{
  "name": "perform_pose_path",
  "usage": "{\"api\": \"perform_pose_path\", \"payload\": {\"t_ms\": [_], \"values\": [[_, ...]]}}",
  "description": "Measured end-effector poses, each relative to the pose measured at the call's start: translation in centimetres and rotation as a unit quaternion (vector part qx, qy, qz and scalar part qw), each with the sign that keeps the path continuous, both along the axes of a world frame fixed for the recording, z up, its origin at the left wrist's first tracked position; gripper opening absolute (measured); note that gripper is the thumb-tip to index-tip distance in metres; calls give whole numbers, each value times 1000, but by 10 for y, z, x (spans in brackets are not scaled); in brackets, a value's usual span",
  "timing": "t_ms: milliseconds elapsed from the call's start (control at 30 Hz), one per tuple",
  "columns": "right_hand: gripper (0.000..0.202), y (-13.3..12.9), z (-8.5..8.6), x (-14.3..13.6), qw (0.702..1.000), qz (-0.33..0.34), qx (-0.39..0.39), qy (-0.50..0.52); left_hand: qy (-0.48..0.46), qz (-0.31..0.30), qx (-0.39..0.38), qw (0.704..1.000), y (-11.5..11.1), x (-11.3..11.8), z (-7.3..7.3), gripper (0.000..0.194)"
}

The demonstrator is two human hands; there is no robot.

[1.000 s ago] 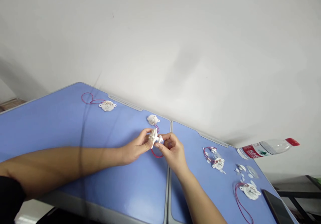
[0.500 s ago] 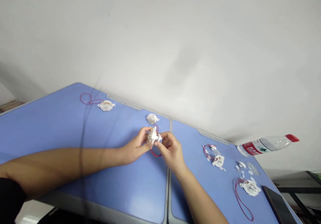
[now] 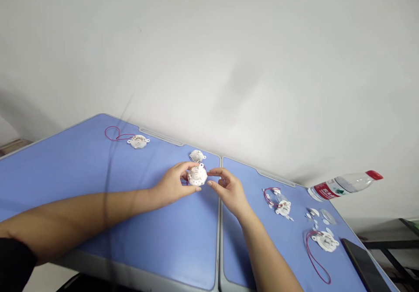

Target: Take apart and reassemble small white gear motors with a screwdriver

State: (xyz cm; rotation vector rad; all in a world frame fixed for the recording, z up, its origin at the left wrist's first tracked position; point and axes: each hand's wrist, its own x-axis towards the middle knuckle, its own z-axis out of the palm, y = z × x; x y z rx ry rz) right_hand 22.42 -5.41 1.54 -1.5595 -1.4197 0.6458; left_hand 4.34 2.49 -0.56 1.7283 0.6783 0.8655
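Observation:
A round white mechanism with small lugs is held between the thumb and fingers of my left hand, its face turned toward me. Just to its right, my right hand has its thumb and index finger apart, the fingertips close to the mechanism's edge; nothing shows between them. Right behind the held piece lies a similar white disc on the blue table. A bit of red cord shows by my left fingers.
At the back left lies another white disc with a red cord loop. On the right are two more opened white mechanisms with cords, small loose parts, a tilted-looking water bottle and a dark phone.
The white mechanism has turned from edge-on to face-on in my left hand. My right thumb and finger have come off its small knob and opened.

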Motion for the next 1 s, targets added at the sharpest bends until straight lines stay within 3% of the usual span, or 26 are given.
{"api": "perform_pose_path", "payload": {"t_ms": [300,400,533,667,733,800,1000], "values": [[23,-4,14,14,998,-21,-5,-57,50,12,139,989,-4,-3,5,55],[22,-13,22,13,995,-40,9,-94,48,4,138,989,-6,-4,7,55],[18,-53,15,2,960,-96,35,-262,16,-51,35,998,-12,-1,3,58],[17,-106,-12,-13,900,-91,11,-426,56,-151,-50,986,-17,17,-1,57],[20,-125,-26,-15,892,-93,0,-442,58,-193,-90,975,-17,34,2,58],[21,-137,-39,-13,898,-108,-2,-426,45,-230,-201,951,-17,53,10,55],[19,-140,-60,-4,916,-166,1,-364,2,-296,-304,906,-14,89,26,51]]}}
